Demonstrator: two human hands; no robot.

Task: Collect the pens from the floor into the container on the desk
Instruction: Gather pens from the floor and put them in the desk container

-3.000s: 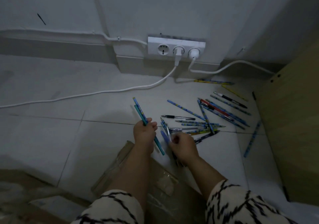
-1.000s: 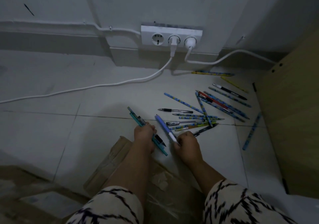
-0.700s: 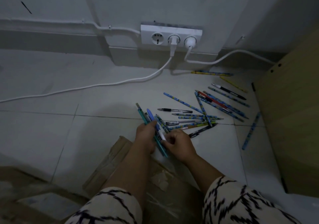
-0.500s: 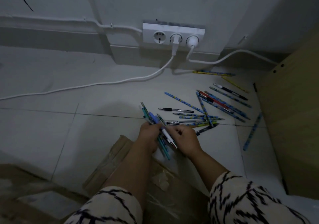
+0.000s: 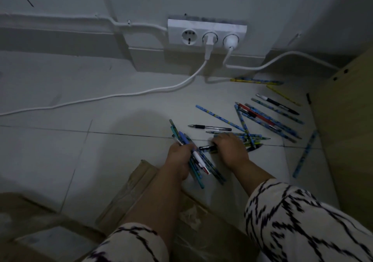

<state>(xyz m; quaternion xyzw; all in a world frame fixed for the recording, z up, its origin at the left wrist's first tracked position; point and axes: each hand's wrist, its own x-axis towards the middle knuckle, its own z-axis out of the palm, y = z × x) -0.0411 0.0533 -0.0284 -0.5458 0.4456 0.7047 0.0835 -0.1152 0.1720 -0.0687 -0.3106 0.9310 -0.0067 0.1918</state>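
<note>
A: Item one, progress?

B: Part done, by my reckoning. The left hand (image 5: pixel 180 156) grips a bundle (image 5: pixel 196 160) of pens, fingers curled round it, ends fanning out above and below the fist. No container is in view, so nothing shows as deposited.

A: The right hand (image 5: pixel 230 150)?

B: Low over the floor (image 5: pixel 80 156), pinching a black pen (image 5: pixel 207 148) at the near edge of the pile (image 5: pixel 250 138).

A: What is left?

B: A good many. A clear pen (image 5: pixel 210 127) with a black grip lies just beyond the right hand. A fan of blue patterned sticks with a red pen (image 5: pixel 256 114) among them lies further right, a black-and-white pen (image 5: pixel 277 104) beyond it, and a yellow one (image 5: pixel 282 95) near the wall. A pair (image 5: pixel 256 80) sits by the cable (image 5: pixel 121 95), and a lone blue stick (image 5: pixel 304 154) lies beside the wooden panel (image 5: pixel 347 130) — likely the desk side.

A: Materials?

B: Slim straight shafts — glossy plastic barrels and printed ones that could be pencils; too dim to tell. Smooth pale tile with thin grout lines. Flattened cardboard (image 5: pixel 129 193) with crinkled film lies under the forearms.
</note>
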